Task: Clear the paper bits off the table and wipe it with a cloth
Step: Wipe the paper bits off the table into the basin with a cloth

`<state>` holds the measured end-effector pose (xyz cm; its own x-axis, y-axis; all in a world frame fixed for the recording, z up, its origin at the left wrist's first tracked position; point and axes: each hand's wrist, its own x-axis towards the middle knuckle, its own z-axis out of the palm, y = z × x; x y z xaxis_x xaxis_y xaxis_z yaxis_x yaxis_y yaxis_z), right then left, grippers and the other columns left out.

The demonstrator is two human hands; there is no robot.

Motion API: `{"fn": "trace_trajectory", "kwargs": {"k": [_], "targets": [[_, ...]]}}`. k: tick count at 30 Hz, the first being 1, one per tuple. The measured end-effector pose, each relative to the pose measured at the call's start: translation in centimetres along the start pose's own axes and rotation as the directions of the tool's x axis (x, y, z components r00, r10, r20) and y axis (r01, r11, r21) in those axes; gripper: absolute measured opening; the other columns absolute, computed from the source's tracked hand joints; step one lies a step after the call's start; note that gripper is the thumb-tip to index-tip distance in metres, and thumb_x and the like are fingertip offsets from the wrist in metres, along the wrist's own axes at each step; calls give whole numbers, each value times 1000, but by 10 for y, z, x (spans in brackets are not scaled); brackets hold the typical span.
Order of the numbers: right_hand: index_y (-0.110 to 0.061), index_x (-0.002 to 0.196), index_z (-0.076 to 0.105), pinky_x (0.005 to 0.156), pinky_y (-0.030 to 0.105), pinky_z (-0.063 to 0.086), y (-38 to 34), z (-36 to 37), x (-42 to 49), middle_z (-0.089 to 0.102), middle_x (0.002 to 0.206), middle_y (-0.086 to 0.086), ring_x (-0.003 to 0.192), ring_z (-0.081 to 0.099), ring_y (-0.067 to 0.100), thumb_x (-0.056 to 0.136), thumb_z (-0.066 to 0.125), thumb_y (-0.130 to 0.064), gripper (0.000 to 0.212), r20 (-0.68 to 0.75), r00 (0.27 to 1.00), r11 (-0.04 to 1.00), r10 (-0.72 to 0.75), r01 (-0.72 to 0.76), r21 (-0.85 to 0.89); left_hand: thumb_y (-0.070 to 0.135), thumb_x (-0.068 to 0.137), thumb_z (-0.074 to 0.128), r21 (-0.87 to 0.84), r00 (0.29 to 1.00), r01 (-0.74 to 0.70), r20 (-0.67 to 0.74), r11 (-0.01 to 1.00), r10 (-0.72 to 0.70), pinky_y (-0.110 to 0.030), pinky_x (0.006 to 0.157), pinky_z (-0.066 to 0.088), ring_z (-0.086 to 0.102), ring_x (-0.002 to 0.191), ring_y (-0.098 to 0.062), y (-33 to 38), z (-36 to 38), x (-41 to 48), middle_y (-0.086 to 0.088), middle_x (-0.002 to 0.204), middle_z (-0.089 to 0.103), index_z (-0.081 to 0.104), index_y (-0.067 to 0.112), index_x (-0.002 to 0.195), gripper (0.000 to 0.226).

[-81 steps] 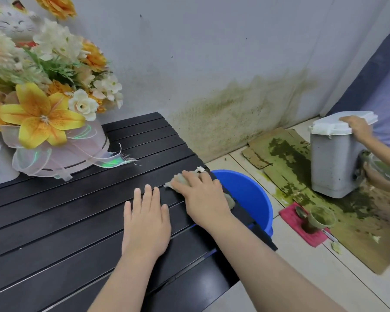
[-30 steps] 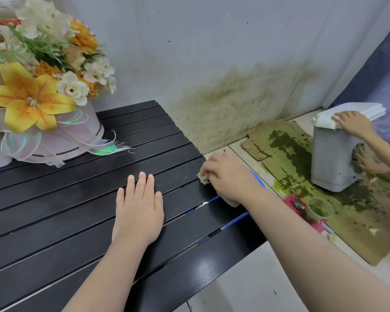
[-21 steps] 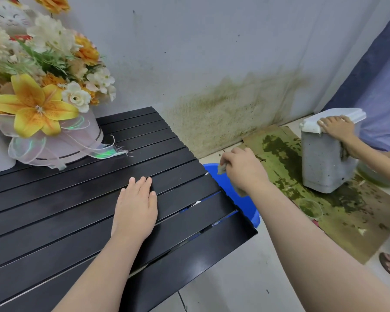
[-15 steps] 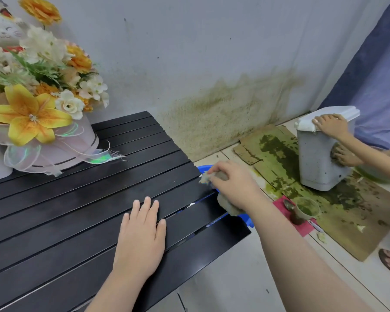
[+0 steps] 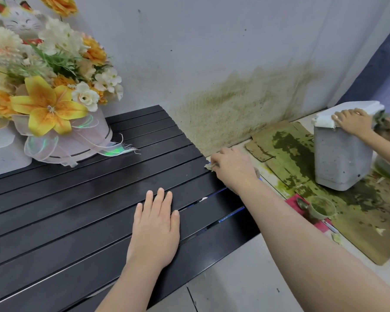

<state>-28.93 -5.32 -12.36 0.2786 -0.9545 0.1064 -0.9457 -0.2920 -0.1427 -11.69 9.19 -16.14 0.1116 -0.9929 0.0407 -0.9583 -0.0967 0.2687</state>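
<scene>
flowers [image 5: 47, 86] on table [image 5: 77, 210] left, bin [image 5: 340, 154] right

It looks like a home room: a flower arrangement [image 5: 47, 86] on a slatted table [image 5: 77, 199] at 10 o'clock, tiled floor [image 5: 234, 293] below.

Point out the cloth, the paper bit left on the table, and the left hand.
cloth [image 5: 208, 166], head view, frayed tip.
paper bit [image 5: 203, 199], head view, its middle.
left hand [image 5: 154, 230], head view, back of hand.
</scene>
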Motion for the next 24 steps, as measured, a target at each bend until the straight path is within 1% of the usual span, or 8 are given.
{"fn": "trace_trajectory", "kwargs": {"k": [4, 7, 11, 14, 16, 19, 22, 24], "targets": [[-24, 105, 60, 79, 38, 37, -13, -6, 8, 57, 111, 4, 105, 41, 26, 88, 45, -15, 25, 48, 997, 988, -63, 69, -140, 37, 97, 13, -5, 1000, -3, 1, 1000, 3, -36, 117, -3, -10, 145, -17, 0, 1, 1, 6, 159, -1, 5, 24, 148, 54], [-26, 111, 58, 85, 40, 38, -21, -13, 12, 56, 115, 4, 110, 40, 26, 89, 41, -17, 29, 168, 977, 967, -128, 161, -196, 37, 97, 13, -10, 1000, -3, 0, 1000, 3, -36, 118, -4, -10, 145, -17, -1, 0, 0, 6, 159, -2, 4, 24, 148, 54], [-32, 110, 56, 87, 40, 34, -20, -27, 17, 55, 119, 0, 112, 37, 25, 92, 36, -18, 31, 323, 942, 936, -89, 190, -297, 38, 97, 12, -17, 1000, -8, 2, 1000, 8, -36, 117, -4, -11, 145, -17, -1, -1, 0, 6, 159, -3, 3, 24, 148, 54], [-33, 114, 54, 89, 40, 33, -28, -26, 20, 54, 121, 0, 114, 37, 24, 93, 40, -18, 29, 320, 944, 871, -81, 223, -438, 38, 96, 12, -27, 1000, -7, -1, 1000, 7, -36, 117, -4, -10, 145, -16, 0, 0, 1, 6, 159, -2, 4, 24, 148, 53], [-32, 118, 53, 89, 40, 32, -33, -22, 21, 54, 122, 1, 115, 37, 24, 92, 41, -19, 31, 303, 951, 859, -58, 202, -470, 38, 96, 13, -32, 1000, -5, 0, 999, 5, -36, 117, -5, -10, 145, -17, -1, 0, 1, 6, 159, -2, 4, 24, 148, 54], [-29, 116, 55, 87, 41, 33, -32, -21, 24, 55, 120, 2, 114, 38, 25, 90, 42, -16, 32, 275, 960, 873, -53, 178, -454, 38, 97, 13, -31, 1000, -10, -10, 999, 10, -36, 117, -5, -10, 145, -17, -1, 0, 0, 5, 159, -1, 5, 24, 148, 53], [-30, 103, 57, 82, 37, 33, -19, -21, 22, 55, 112, 0, 104, 38, 23, 89, 43, -14, 25, 243, 961, 939, -132, 199, -279, 37, 97, 13, -30, 1000, -17, -15, 999, 17, -37, 117, -4, -9, 145, -18, 0, 1, 0, 4, 159, 0, 6, 23, 148, 54], [-29, 96, 60, 77, 33, 29, -7, -20, 19, 55, 107, -2, 92, 32, 19, 89, 47, -15, 20, 230, 956, 962, -184, 223, -157, 37, 96, 13, -22, 1000, -19, -21, 1000, 19, -37, 117, -4, -9, 145, -18, -1, 1, 1, 4, 159, 0, 6, 24, 148, 54]]}}
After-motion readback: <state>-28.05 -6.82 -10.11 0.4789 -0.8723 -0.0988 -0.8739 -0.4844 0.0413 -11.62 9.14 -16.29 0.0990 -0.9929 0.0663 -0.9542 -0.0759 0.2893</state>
